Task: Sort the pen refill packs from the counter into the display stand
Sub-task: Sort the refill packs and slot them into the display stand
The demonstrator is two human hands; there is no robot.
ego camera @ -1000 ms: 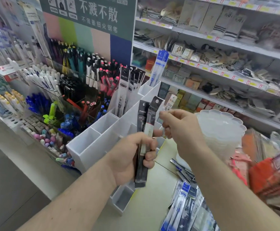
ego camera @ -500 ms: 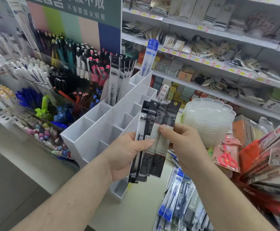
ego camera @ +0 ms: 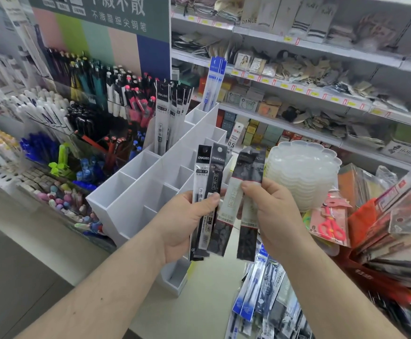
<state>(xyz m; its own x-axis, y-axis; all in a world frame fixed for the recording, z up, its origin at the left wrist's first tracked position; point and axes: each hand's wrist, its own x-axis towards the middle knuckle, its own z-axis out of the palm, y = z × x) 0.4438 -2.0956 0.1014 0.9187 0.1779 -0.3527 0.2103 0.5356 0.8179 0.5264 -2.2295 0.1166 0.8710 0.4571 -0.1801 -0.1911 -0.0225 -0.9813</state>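
The left hand (ego camera: pixel 187 223) has its grip clamped on 2 black refill packs (ego camera: pixel 208 192), thumb pressed across their fronts; the right hand (ego camera: pixel 270 214) pinches 2 more dark packs (ego camera: pixel 244 192) just beside them; all 4 are held upright in front of the white display stand (ego camera: pixel 136 192); blue refill packs (ego camera: pixel 260 292) lie on the bench (ego camera: pixel 194 311) below.

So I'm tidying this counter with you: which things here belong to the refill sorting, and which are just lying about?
Part of the job:
- black refill packs, gripped by left hand
- dark refill packs, pinched by right hand
- white display stand
- blue refill packs on the counter

Lying about:
- stacked clear trays
- packaged red scissors
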